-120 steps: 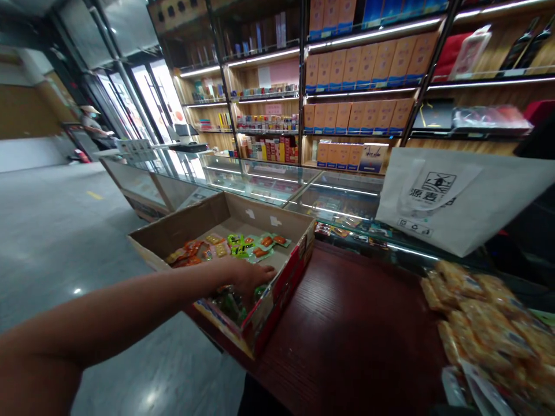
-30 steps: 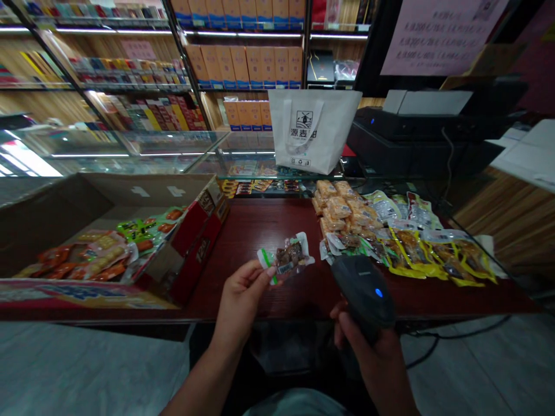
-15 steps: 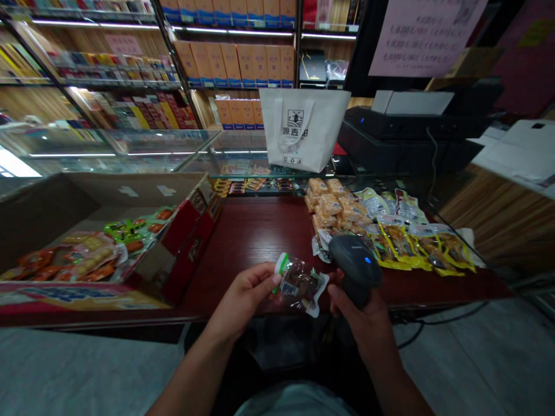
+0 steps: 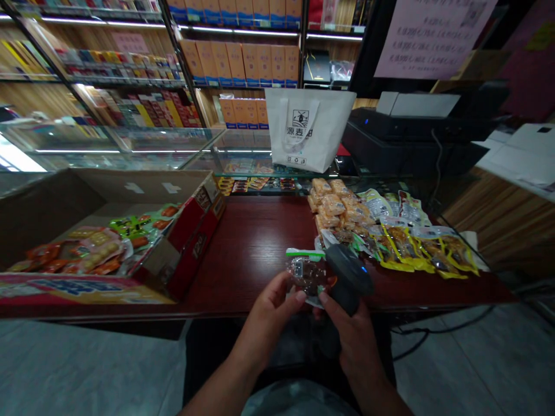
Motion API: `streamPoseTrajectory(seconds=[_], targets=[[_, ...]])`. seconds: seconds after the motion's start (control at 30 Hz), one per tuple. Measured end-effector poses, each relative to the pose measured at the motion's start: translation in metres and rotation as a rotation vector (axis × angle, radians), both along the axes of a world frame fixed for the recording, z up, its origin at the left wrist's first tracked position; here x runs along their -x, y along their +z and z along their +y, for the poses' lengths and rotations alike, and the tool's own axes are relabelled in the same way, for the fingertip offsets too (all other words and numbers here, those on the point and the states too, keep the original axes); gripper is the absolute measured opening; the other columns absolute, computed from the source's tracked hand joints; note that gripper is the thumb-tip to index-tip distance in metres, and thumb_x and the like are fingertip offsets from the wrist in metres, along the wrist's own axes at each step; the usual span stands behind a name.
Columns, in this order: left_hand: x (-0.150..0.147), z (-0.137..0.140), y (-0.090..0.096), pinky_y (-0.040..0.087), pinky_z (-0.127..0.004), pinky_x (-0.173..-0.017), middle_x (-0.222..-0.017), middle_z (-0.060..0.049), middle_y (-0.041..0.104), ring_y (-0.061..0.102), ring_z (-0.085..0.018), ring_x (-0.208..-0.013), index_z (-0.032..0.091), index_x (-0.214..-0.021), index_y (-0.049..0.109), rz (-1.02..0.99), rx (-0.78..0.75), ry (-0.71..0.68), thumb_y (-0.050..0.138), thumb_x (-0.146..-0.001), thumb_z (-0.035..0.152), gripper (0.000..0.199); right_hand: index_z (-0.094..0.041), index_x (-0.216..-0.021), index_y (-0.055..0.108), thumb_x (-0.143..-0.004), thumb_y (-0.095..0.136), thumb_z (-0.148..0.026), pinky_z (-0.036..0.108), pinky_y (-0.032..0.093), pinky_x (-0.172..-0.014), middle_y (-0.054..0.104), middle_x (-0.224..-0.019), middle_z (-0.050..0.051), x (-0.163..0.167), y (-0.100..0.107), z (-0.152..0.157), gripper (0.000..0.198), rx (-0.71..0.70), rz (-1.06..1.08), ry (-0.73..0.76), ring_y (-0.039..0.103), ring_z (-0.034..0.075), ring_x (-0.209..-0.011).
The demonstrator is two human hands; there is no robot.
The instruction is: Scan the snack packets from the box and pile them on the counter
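Observation:
Between my hands is a clear snack packet [image 4: 307, 273] with a green strip along its top and dark brown food inside. My left hand [image 4: 277, 306] pinches its lower left side. My right hand [image 4: 351, 323] is wrapped round the handle of a black barcode scanner [image 4: 349, 274] with a lit blue light, while its thumb touches the packet's lower right corner. The scanner's head is beside the packet's right edge. Just beyond the scanner, a heap of orange-coloured wrapped snacks [image 4: 333, 205] sits on the dark red counter [image 4: 251, 242].
On the left stands an open cardboard box [image 4: 191, 231] holding several snack packets. Yellow-edged packets [image 4: 407, 245] lie at the right. A white paper bag [image 4: 307, 136] stands on the glass case behind, near a black printer-like machine [image 4: 416, 130]. Stocked shelves line the back.
The packet has turned so its green strip faces up, away from me. My left hand has moved right and down its side. The scanner has shifted slightly left, and my right thumb now touches the packet.

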State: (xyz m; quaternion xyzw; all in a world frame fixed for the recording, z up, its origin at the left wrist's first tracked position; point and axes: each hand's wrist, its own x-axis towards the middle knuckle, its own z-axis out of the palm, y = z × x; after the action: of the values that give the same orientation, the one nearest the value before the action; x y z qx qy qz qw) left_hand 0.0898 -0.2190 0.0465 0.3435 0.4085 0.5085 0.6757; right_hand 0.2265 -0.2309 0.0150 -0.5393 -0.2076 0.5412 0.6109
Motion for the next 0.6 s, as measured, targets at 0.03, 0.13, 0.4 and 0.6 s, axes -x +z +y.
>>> streamPoseTrajectory(seconds=[0.03, 0.13, 0.4, 0.6], targets=[[-0.002, -0.002, -0.001, 0.054, -0.03, -0.085, -0.107, -0.008, 0.076, 0.071, -0.023, -0.092, 0.022, -0.117, 0.072, 0.025, 0.0, -0.002, 0.083, -0.074, 0.035, 0.046, -0.019, -0.095, 0.068, -0.058, 0.092, -0.044, 0.029, 0.059, -0.058, 0.077, -0.075, 0.0, -0.001, -0.002, 0.0, 0.051, -0.013, -0.036, 0.022, 0.07, 0.02, -0.059], [0.0, 0.001, -0.003, 0.055, -0.03, -0.079, -0.106, -0.007, 0.075, 0.07, -0.022, -0.087, 0.022, -0.119, 0.071, 0.122, -0.029, -0.002, 0.079, -0.077, 0.033, 0.044, -0.019, -0.096, 0.068, -0.068, 0.085, -0.048, 0.032, 0.058, -0.06, 0.077, -0.074, 0.002, -0.007, -0.006, 0.001, 0.044, -0.083, -0.233, 0.081, 0.07, 0.021, -0.063], [0.043, 0.012, 0.012, 0.05, -0.03, -0.088, -0.116, -0.004, 0.073, 0.067, -0.023, -0.101, 0.024, -0.125, 0.068, 0.677, -0.296, -0.417, 0.064, -0.089, 0.027, 0.037, -0.02, -0.1, 0.074, -0.071, 0.083, -0.044, 0.042, 0.057, -0.088, 0.08, -0.102, 0.008, -0.022, -0.001, 0.011, 0.039, -0.208, -0.396, 0.055, 0.073, 0.029, -0.096], [0.043, 0.017, 0.015, 0.049, -0.026, -0.075, -0.101, -0.002, 0.073, 0.066, -0.017, -0.085, 0.022, -0.12, 0.065, 0.566, -0.238, -0.357, 0.072, -0.08, 0.025, 0.041, -0.02, -0.103, 0.074, -0.066, 0.086, -0.044, 0.049, 0.054, -0.092, 0.08, -0.099, 0.007, -0.019, -0.01, 0.01, 0.046, -0.119, -0.361, 0.101, 0.073, 0.033, -0.097]])
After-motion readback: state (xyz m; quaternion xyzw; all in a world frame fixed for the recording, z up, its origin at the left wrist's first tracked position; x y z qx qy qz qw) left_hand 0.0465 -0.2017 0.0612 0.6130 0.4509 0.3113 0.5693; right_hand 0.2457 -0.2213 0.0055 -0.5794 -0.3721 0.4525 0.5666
